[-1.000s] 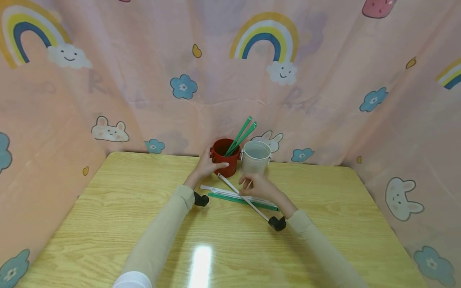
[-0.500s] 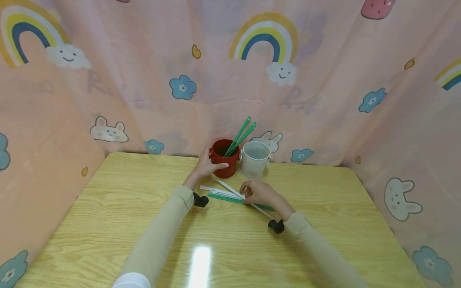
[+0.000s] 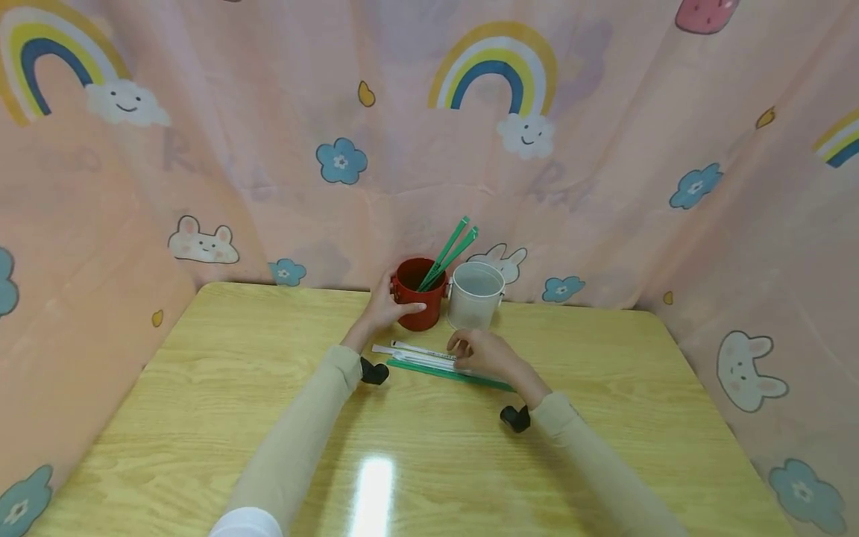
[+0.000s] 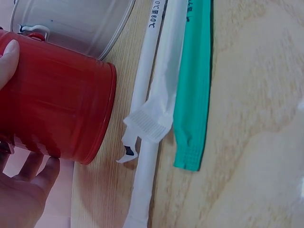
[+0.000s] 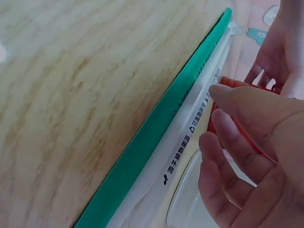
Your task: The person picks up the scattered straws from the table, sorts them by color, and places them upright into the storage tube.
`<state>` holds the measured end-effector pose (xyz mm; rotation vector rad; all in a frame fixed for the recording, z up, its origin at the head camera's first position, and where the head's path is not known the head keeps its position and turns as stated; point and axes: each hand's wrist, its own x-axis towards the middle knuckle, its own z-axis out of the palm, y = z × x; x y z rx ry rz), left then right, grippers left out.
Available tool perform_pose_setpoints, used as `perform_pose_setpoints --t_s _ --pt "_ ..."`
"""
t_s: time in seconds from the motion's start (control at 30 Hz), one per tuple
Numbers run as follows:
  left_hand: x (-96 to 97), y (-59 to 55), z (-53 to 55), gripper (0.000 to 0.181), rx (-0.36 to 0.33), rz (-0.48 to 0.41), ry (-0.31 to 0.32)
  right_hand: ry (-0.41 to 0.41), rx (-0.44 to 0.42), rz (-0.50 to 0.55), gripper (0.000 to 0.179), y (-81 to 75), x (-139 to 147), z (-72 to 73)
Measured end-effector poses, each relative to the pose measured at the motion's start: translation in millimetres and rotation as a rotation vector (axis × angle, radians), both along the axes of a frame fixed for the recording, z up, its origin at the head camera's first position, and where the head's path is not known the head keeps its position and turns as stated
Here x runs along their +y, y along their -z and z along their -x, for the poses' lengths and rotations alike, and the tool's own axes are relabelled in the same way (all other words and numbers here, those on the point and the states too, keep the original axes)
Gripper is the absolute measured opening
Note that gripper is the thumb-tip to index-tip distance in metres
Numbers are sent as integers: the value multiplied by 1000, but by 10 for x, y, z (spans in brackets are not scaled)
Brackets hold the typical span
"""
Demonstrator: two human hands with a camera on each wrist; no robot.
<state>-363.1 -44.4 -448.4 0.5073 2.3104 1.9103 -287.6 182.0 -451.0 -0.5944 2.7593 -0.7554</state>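
A small red metal bucket (image 3: 417, 307) stands at the table's back edge with two green-wrapped straws (image 3: 448, 257) leaning out of it. My left hand (image 3: 384, 307) grips its side, thumb across the front, fingers round the far side. Touching it on the right is a white bucket (image 3: 473, 302). In front lie several white paper-wrapped straws (image 4: 164, 71) and a green-wrapped straw (image 4: 194, 95), roughly parallel. Over their right part hovers my right hand (image 3: 486, 353), fingers loosely bent. In the right wrist view its thumb tip is beside a printed white straw (image 5: 183, 147), not pinching it.
The wooden table (image 3: 322, 455) carries a bright light reflection near the front. A pink patterned curtain (image 3: 282, 171) hangs close behind the buckets and along both sides. Black wrist cameras (image 3: 515, 418) hang under both wrists, low over the table.
The white straw that lay slantwise across the others has been turned and now lies alongside them, behind the rest. My right hand has shifted slightly back; my left hand has stayed on the red bucket.
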Motion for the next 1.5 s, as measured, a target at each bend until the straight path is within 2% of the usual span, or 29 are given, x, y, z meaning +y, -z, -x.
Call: perform_pose_setpoints --t_s 0.13,0.17,0.43,0.6,0.7,0.83,1.1,1.3,1.5 --pt "16 162 126 82 15 2 -28 -56 32 11 24 16 -11 -10" --pt "21 169 128 81 21 5 -34 -70 37 12 25 20 -13 -14" --pt "26 189 140 81 27 29 -38 -136 23 10 27 64 -40 -43" --pt "44 127 210 83 63 1 -13 -100 24 -7 25 42 -60 -14" --pt "51 97 238 84 60 0 -7 -72 34 -38 23 28 -81 -7" --pt "42 99 241 84 30 15 -20 -63 33 -84 20 34 -112 -20" --pt "40 149 205 82 42 9 -24 -52 42 -152 7 52 -154 -89" --pt "22 212 161 81 30 10 -32 -56 77 -234 4 68 -209 -152" --pt "10 247 156 80 42 5 -30 -69 88 -264 7 36 -233 -209"
